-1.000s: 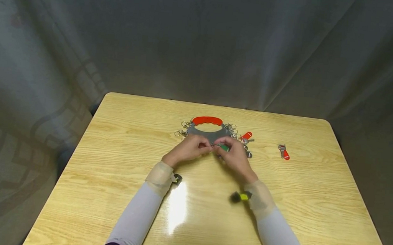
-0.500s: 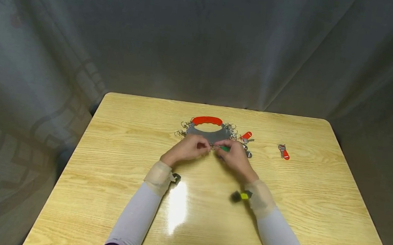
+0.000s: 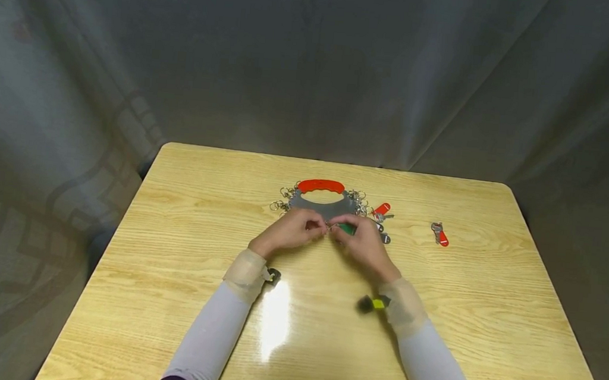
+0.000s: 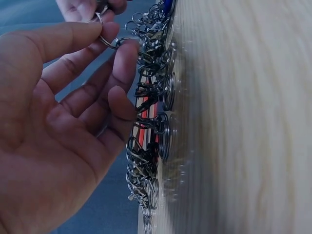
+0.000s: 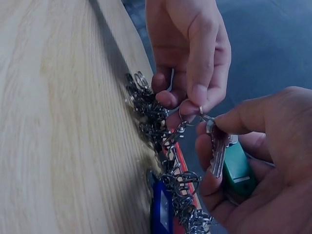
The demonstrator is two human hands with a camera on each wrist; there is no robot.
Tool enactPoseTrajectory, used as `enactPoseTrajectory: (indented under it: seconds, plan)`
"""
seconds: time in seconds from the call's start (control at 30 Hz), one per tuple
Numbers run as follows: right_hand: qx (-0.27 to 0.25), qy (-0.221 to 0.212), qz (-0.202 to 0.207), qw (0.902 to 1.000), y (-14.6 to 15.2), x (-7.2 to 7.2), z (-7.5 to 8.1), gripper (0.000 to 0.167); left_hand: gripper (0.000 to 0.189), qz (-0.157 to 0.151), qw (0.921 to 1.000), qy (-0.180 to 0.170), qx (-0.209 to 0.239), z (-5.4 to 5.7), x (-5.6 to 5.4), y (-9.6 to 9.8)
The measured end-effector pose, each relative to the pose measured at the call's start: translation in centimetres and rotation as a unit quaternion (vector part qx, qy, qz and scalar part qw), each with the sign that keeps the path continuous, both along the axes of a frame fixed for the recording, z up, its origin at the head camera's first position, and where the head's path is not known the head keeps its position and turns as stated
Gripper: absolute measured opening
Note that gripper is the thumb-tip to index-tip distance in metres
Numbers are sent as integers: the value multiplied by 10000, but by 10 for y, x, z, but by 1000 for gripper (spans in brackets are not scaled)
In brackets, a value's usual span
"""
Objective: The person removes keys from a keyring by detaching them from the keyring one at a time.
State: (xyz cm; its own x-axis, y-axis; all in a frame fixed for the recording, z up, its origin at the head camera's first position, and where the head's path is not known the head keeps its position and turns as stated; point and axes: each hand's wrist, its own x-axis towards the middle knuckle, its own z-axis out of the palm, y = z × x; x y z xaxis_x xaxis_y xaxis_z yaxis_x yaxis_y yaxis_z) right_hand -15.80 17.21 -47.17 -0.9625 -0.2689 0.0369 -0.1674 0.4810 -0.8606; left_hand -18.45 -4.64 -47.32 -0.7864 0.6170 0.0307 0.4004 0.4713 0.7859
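The key (image 5: 219, 155) looks shiny metal, its tag (image 5: 237, 165) smooth plastic, the table (image 3: 321, 316) glossy wood.

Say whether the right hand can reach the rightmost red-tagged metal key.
Probably not: the right hand holds a silver key and green plastic tag, though nothing blocks the red-tagged key.

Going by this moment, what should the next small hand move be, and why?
Probably the right hand should ease the key toward the ring: the left hand pinches that ring, and the right hand holds the key and green tag close beside it. Whether key and ring are already linked is too small to tell.
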Motion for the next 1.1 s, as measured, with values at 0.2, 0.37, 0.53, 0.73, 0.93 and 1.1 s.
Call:
enactPoseTrajectory:
  seconds: [0.2, 0.37, 0.53, 0.73, 0.93, 1.1]
  plan:
    - [284, -188, -79, 9994, 1, -4, -4, 19, 12, -61, 9999, -103, 1, -2, -2, -3]
    - [353, -229, -88, 9991, 1, -4, -6, 19, 10, -12, 9999, -143, 25, -4, -2, -3]
    - [197, -86, -107, 9997, -1, -2, -5, 17, 10, 87, 9999, -64, -60, -5, -1, 0]
    - [61, 112, -116, 9999, -1, 0, -3, 15, 10, 29, 10000, -20, -88, -3, -1, 1]
    - [320, -183, -257, 9990, 1, -1, -1, 21, 11, 46, 9999, -137, 63, -2, -1, -1]
    - [400, -307, -161, 9986, 2, -3, -2, 20, 13, -28, 9996, -222, 199, -3, -3, -4]
